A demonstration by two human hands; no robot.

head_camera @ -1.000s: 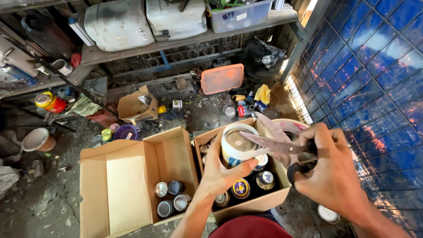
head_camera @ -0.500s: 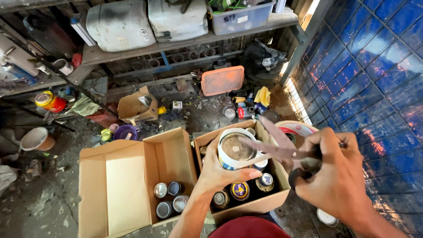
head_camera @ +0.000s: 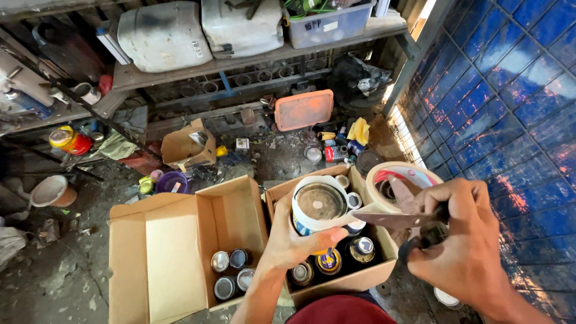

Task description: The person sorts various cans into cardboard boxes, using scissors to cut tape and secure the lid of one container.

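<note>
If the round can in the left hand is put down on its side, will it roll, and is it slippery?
The can is cylindrical, so it would probably roll. The paper-like wrap around it likely gives the left hand fair grip. Its metal top suggests it is stiff.

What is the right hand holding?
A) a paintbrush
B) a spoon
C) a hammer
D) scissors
D: the right hand grips open scissors, their blades pointing at the can held by the left hand.

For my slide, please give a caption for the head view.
Left hand holds a tin can; right hand holds scissors.
</note>
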